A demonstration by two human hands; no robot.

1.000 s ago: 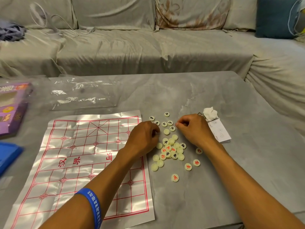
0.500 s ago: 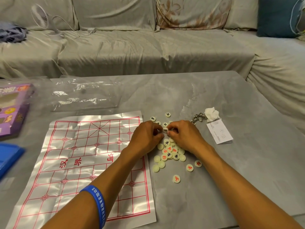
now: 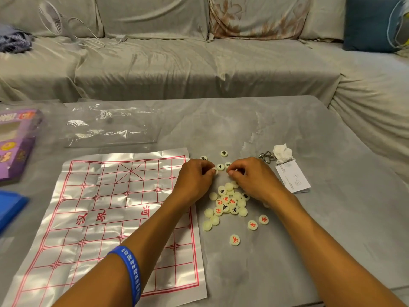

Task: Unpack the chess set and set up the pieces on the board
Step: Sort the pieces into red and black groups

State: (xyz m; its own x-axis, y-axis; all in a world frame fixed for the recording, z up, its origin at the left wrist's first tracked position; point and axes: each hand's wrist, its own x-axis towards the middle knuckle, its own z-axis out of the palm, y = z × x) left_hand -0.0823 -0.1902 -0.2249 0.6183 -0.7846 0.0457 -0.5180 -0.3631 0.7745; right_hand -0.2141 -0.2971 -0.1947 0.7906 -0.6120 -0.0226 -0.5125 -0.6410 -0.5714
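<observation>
The board, a silvery sheet with a red grid, lies flat at the left of the grey table and carries no pieces. Right of it sits a heap of round cream chess pieces with red or black characters, some face down. Three red-marked pieces lie loose nearer to me, and black-marked ones lie beyond the heap. My left hand pinches a pale piece at its fingertips. My right hand is curled at the heap's far end, thumb and forefinger closed on a mostly hidden piece.
A clear plastic bag lies beyond the board. A purple box and a blue tray sit at the left edge. A metal ring puzzle, crumpled tissue and paper leaflet lie to the right. A covered sofa stands behind.
My right hand moved left from beside the tissue to the far end of the heap, meeting my left hand. Both hands now work close together there.
</observation>
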